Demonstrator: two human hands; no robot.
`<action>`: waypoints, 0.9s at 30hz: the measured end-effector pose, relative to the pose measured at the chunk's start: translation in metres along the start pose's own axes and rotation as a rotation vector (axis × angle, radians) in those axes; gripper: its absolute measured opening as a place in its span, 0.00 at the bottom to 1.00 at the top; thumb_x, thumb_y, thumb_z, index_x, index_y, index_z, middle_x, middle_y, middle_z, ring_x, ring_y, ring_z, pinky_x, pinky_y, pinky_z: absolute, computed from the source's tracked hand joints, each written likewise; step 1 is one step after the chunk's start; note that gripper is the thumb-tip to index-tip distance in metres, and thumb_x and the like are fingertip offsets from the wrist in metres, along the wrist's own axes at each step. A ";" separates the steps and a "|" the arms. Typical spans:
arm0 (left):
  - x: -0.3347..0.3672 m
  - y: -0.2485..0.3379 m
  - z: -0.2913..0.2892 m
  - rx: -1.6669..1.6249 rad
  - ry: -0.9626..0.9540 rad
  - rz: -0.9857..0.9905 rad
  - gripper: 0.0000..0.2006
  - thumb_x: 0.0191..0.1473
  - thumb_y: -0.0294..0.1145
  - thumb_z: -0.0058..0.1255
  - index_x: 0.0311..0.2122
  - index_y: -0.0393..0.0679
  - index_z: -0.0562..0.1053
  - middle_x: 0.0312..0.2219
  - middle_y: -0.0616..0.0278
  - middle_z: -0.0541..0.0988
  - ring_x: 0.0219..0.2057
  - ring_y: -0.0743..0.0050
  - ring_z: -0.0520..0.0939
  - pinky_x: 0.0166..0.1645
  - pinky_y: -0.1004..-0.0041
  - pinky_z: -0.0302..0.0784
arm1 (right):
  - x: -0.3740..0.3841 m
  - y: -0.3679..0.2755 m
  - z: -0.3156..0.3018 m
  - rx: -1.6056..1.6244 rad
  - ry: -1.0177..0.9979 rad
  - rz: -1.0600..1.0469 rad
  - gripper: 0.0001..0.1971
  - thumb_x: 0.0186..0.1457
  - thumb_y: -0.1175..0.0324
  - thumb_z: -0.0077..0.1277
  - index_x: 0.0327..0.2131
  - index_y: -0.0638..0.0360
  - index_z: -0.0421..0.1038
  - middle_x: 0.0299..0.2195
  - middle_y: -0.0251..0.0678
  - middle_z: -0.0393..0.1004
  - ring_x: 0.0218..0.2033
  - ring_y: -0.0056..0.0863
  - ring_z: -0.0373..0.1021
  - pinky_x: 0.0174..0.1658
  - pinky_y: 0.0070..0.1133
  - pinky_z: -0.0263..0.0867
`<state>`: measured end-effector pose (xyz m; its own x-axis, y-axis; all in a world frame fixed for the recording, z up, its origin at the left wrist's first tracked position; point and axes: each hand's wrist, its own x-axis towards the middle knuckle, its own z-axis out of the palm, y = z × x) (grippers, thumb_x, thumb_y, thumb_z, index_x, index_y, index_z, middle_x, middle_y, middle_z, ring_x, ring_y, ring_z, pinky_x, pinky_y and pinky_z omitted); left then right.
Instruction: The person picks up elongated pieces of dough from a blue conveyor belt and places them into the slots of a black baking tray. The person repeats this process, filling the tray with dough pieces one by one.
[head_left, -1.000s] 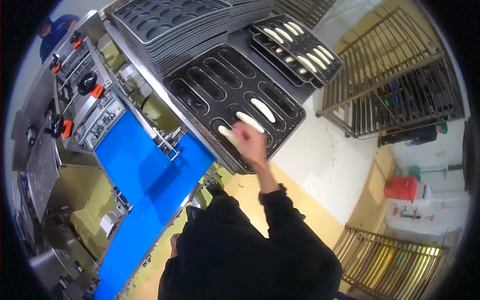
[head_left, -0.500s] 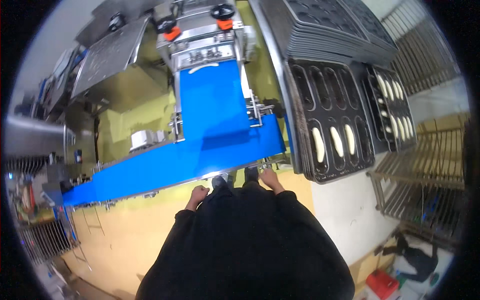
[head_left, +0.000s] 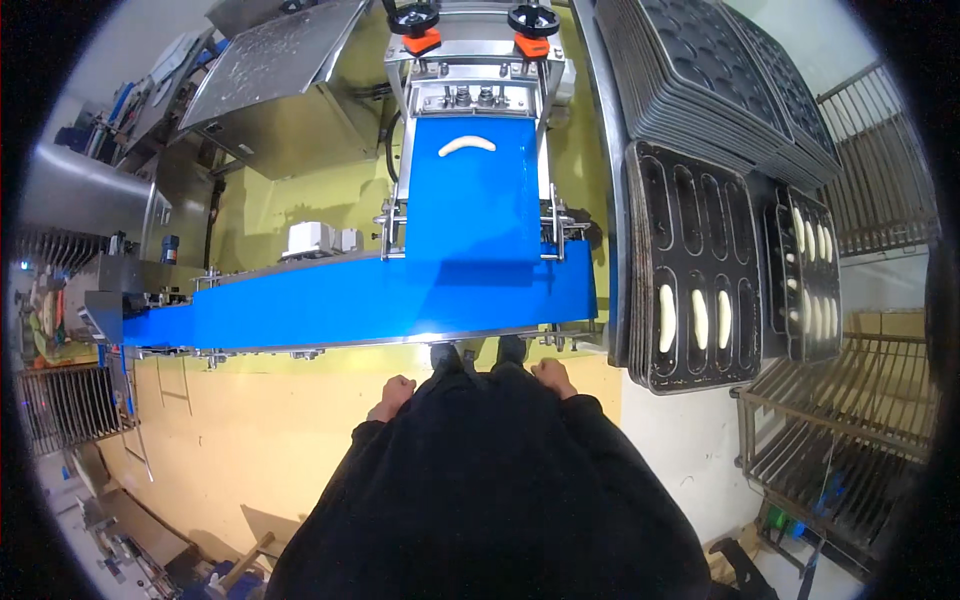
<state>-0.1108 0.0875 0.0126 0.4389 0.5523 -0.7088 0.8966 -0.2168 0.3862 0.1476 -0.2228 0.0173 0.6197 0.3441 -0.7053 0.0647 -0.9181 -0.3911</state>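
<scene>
- Watching from afar, I see the left hand [head_left: 398, 389] and right hand [head_left: 552, 377] in loose fists, near.
- Far on the blue belt [head_left: 470, 205] lies one dough strip [head_left: 467, 143].
- Right, the black tray [head_left: 700, 264] has grooves, likely keeping three pieces [head_left: 700, 320] apart.

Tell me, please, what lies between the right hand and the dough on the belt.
From right hand to dough, the head view shows floor, metal rail and belt.

Bright light — a dark shadow across the blue belt [head_left: 400, 300] — edges bent, corners black.
</scene>
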 end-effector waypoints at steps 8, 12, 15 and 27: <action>-0.039 -0.003 0.000 0.015 0.079 -0.064 0.17 0.47 0.45 0.46 0.27 0.40 0.75 0.26 0.47 0.78 0.32 0.52 0.78 0.37 0.61 0.73 | 0.069 -0.214 -0.113 0.179 0.468 -0.776 0.20 0.44 0.70 0.51 0.44 0.57 0.64 0.41 0.45 0.68 0.38 0.41 0.67 0.40 0.30 0.64; -0.074 -0.014 0.017 -0.089 0.128 -0.031 0.18 0.49 0.46 0.43 0.30 0.40 0.76 0.26 0.46 0.77 0.32 0.47 0.78 0.38 0.60 0.72 | 0.138 -0.321 -0.178 -0.006 0.799 -0.641 0.27 0.43 0.67 0.55 0.50 0.50 0.60 0.45 0.40 0.64 0.45 0.43 0.62 0.45 0.39 0.59; -0.110 -0.034 0.038 -0.013 0.152 -0.246 0.17 0.48 0.45 0.45 0.28 0.40 0.76 0.26 0.46 0.77 0.32 0.49 0.79 0.37 0.62 0.73 | 0.186 -0.349 -0.195 -0.221 0.694 -0.673 0.18 0.45 0.67 0.53 0.44 0.45 0.68 0.45 0.37 0.65 0.46 0.41 0.62 0.44 0.39 0.59; -0.031 -0.073 0.021 0.151 -0.143 0.081 0.15 0.46 0.42 0.48 0.20 0.40 0.75 0.20 0.58 0.78 0.24 0.67 0.78 0.30 0.68 0.72 | 0.040 -0.190 -0.258 2.091 0.038 -0.777 0.14 0.57 0.62 0.44 0.45 0.53 0.62 0.31 0.30 0.68 0.31 0.23 0.67 0.34 0.26 0.68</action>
<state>-0.1882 0.0691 -0.0063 0.5038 0.4106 -0.7600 0.8523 -0.3793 0.3600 0.3620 -0.0855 0.2158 0.9045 0.3991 -0.1502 -0.4245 0.8101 -0.4044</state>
